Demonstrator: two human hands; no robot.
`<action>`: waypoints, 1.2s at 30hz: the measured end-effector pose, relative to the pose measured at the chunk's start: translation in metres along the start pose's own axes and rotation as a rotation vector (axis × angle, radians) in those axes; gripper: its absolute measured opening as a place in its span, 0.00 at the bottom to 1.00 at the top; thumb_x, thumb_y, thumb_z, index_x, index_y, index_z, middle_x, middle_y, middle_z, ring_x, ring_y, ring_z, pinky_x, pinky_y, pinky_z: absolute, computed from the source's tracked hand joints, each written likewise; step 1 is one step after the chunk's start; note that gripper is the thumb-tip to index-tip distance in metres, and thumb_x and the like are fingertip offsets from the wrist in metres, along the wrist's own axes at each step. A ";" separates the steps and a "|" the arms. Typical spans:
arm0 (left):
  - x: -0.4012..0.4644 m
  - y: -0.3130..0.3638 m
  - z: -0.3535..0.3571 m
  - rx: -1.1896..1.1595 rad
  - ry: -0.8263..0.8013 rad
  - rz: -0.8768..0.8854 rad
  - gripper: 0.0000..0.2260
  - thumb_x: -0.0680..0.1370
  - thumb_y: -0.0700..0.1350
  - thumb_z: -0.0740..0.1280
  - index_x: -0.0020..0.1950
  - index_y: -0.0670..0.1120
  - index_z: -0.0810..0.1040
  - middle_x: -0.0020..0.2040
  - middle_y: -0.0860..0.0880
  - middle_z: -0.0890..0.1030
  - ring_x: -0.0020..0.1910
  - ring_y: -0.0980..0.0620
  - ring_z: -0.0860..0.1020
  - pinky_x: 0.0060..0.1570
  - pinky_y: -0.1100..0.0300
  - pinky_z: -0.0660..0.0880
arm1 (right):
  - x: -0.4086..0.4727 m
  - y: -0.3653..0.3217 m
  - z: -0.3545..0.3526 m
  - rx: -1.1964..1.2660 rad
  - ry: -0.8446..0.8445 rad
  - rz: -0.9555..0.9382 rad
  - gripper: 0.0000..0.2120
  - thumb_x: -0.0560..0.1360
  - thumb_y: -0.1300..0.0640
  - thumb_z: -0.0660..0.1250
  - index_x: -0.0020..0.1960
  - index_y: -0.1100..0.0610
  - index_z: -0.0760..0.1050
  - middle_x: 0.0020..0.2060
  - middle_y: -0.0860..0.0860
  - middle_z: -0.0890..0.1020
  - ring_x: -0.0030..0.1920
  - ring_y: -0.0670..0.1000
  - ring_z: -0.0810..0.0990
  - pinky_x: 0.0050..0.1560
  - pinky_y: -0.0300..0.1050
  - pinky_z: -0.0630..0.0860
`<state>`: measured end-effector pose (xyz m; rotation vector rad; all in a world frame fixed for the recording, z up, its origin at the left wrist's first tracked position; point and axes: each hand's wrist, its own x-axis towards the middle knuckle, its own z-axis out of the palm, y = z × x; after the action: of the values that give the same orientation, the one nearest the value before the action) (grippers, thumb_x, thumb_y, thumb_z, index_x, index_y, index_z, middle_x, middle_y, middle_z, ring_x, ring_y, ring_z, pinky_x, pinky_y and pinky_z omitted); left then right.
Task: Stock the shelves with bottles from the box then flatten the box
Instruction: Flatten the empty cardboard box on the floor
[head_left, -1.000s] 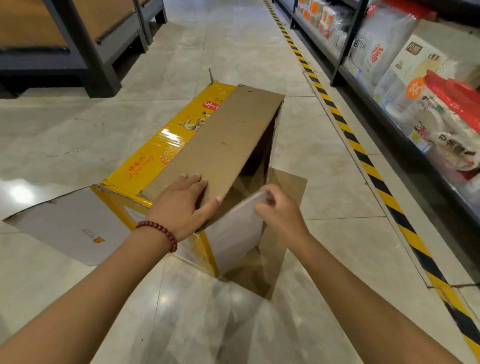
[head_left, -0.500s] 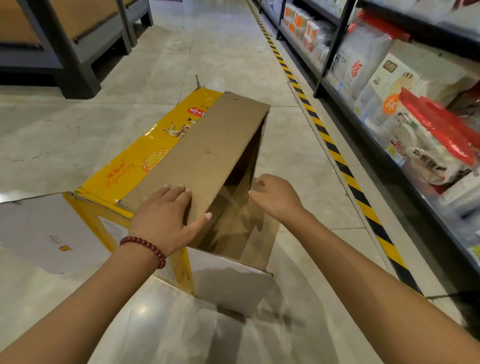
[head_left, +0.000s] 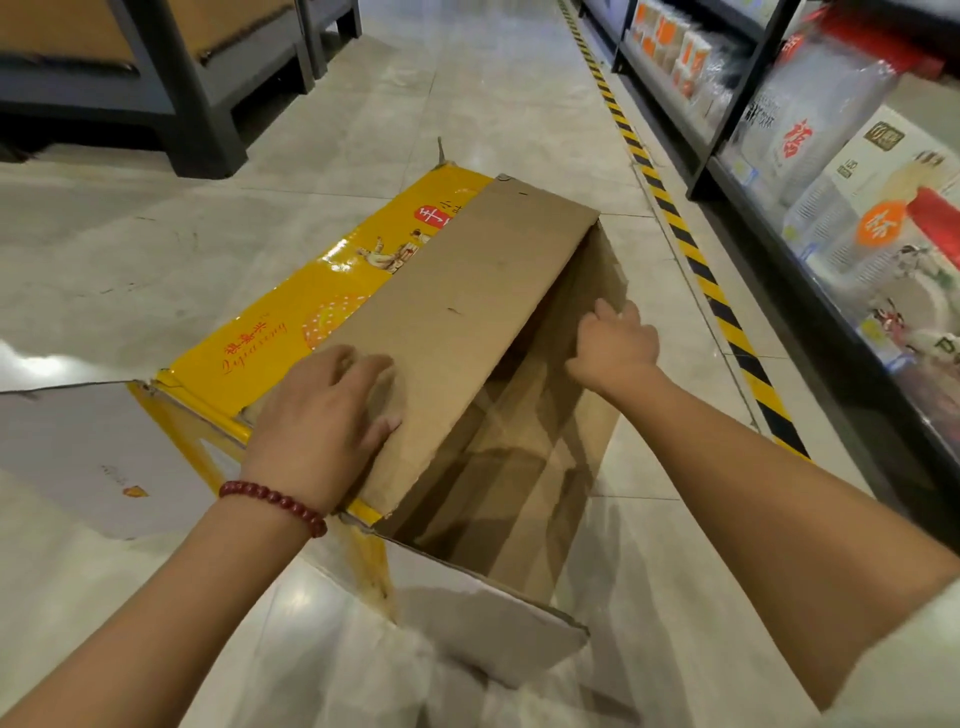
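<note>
The left hand (head_left: 324, 415) lay flat, palm down and fingers spread, on the brown top panel of the box (head_left: 467, 332) at centre frame; a red bead bracelet (head_left: 275, 503) circled its wrist. The right hand (head_left: 615, 345), right of centre, curled its fingers over the edge of the box's right wall, gripping the cardboard.

The box rested on the floor (head_left: 130, 249) in the middle of the frame, lying lengthwise away from the camera. Its left face was glossy yellow with red lettering and a printed figure. The top was plain brown cardboard, skewed out of square. The near end stood open, showing a bare brown interior. A pale flap (head_left: 488, 629) lay folded out at lower centre, and another pale flap (head_left: 83, 452) was spread on the floor at the left edge.

The floor was polished light stone tile with glare patches. A black-and-yellow hazard stripe (head_left: 691, 249) ran from upper centre to the right. Beyond it, dark shelving (head_left: 727, 104) along the right edge carried packaged goods (head_left: 841, 187). Dark-framed display units (head_left: 182, 78) occupied the upper left.
</note>
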<state>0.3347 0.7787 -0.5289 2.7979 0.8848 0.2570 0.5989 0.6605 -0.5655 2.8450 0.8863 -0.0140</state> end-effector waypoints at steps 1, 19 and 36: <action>0.002 -0.002 0.000 -0.011 -0.031 -0.045 0.27 0.75 0.56 0.66 0.72 0.51 0.66 0.69 0.46 0.69 0.67 0.43 0.66 0.64 0.49 0.66 | 0.003 0.005 0.002 0.014 -0.019 0.056 0.26 0.74 0.49 0.66 0.69 0.56 0.67 0.73 0.54 0.61 0.72 0.60 0.57 0.64 0.55 0.66; 0.020 -0.002 -0.022 -0.059 -0.132 -0.281 0.56 0.54 0.73 0.69 0.75 0.47 0.58 0.67 0.42 0.72 0.66 0.40 0.68 0.64 0.45 0.67 | -0.010 0.034 -0.004 0.309 -0.057 0.149 0.23 0.75 0.49 0.66 0.66 0.55 0.67 0.76 0.54 0.57 0.73 0.60 0.57 0.65 0.58 0.66; -0.028 0.127 -0.052 -0.300 -0.156 0.207 0.23 0.69 0.57 0.62 0.61 0.50 0.76 0.58 0.49 0.80 0.58 0.49 0.76 0.54 0.54 0.74 | -0.124 0.027 -0.087 1.456 0.036 0.154 0.18 0.77 0.38 0.57 0.47 0.50 0.77 0.42 0.50 0.83 0.40 0.49 0.82 0.46 0.50 0.79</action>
<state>0.3702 0.6669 -0.4516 2.5840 0.4775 0.1809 0.5086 0.5820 -0.4686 4.1871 0.8123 -0.9601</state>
